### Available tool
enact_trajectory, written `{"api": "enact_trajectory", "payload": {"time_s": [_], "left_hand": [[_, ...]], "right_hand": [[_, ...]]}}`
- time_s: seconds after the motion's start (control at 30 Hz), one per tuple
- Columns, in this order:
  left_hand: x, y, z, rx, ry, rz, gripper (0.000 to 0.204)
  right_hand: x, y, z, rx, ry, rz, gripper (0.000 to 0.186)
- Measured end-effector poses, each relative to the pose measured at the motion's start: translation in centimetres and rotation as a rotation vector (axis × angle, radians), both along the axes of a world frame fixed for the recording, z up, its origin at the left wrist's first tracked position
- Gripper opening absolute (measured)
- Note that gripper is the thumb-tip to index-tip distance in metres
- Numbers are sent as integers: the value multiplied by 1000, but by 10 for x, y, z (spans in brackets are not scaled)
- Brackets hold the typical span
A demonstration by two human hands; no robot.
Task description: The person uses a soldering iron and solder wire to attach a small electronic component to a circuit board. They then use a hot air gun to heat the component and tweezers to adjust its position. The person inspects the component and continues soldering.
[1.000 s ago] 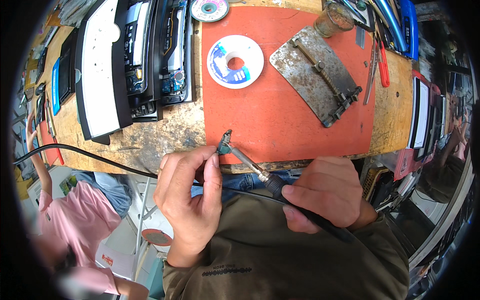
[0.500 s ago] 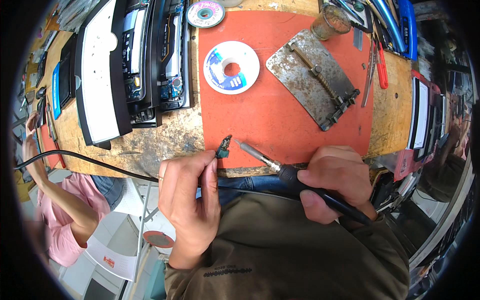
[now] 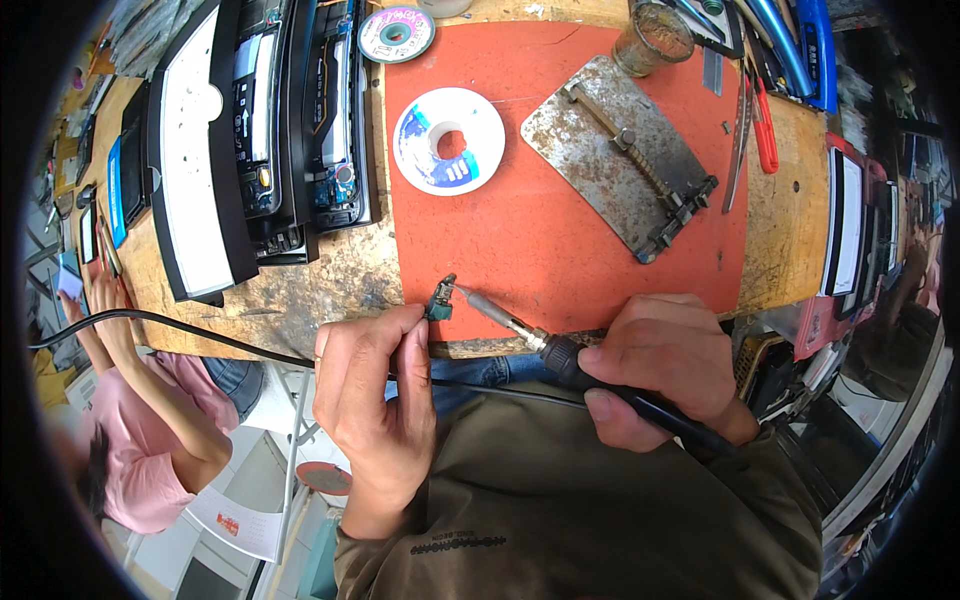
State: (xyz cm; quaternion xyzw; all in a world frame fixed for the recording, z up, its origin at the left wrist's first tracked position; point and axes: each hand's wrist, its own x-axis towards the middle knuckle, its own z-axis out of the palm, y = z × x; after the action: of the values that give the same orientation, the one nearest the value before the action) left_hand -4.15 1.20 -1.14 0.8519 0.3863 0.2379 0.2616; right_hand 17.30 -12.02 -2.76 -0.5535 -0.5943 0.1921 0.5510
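Note:
Between the thumb and fingertips of my left hand (image 3: 376,400) I pinch a small green circuit board (image 3: 440,300), tilted upward above the near edge of the red-orange mat (image 3: 560,240). My right hand (image 3: 655,370) is closed round the black handle of a soldering iron (image 3: 562,352). The iron points up and left, its thin tip at the upper part of the board; whether the two touch I cannot tell. Beyond the board lies a white solder spool (image 3: 487,125). A stained metal plate with a clamp bar (image 3: 620,155) rests right of the spool.
A smaller solder-wick reel (image 3: 397,34) and a glass jar (image 3: 653,40) sit at the back. Opened phones (image 3: 340,130) stand in a black box at left. Red-handled tweezers (image 3: 765,130) lie at right. A black cable (image 3: 220,335) crosses the left side. A person in pink (image 3: 150,440) sits at left.
The soldering iron's tip has moved slightly left, closer to the board. My view has shifted a little. The person at left has lowered their head and brought their hands together around a light object.

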Motion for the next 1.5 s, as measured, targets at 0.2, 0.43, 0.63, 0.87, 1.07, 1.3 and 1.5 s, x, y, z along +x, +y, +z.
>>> {"api": "enact_trajectory", "payload": {"time_s": [0.2,0.43,0.63,0.87,1.07,1.3,1.5], "left_hand": [[0,1,0,-9,-3,-8,11],[-1,2,-2,16,-17,-30,23],[-1,1,-4,31,-14,-31,12],[-1,1,-7,63,-21,-33,12],[0,1,-7,74,-25,-38,13],[-1,1,-6,66,-16,-39,12],[-1,1,-6,63,-15,-42,12]], "right_hand": [[-1,3,0,17,0,-6,23],[1,4,3,-9,3,14,24],[2,5,5,-10,22,17,24],[4,5,5,-38,33,33,27],[4,4,4,-36,36,34,28],[6,1,5,-29,48,19,28],[4,4,4,-20,36,18,26]]}}
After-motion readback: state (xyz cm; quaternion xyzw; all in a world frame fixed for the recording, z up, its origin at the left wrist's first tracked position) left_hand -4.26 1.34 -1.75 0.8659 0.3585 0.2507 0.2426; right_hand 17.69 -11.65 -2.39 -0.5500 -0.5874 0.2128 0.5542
